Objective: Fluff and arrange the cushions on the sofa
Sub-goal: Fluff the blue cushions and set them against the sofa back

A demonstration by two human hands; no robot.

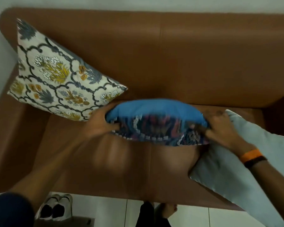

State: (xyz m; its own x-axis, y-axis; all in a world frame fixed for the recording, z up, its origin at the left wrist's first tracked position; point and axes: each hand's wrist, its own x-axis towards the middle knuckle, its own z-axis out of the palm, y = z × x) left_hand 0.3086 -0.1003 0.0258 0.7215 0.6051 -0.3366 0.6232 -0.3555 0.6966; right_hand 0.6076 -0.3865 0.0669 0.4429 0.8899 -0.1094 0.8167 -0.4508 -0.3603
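A blue cushion with a dark patterned face is held above the seat of the brown leather sofa. My left hand grips its left end and my right hand grips its right end; both are blurred. A cream cushion with grey and yellow flower print leans in the sofa's left corner. A plain pale grey cushion lies on the right side of the seat, under my right forearm.
A pair of white shoes stands on the tiled floor in front of the sofa at the lower left. My foot shows below the seat's front edge. A white wall runs behind the sofa.
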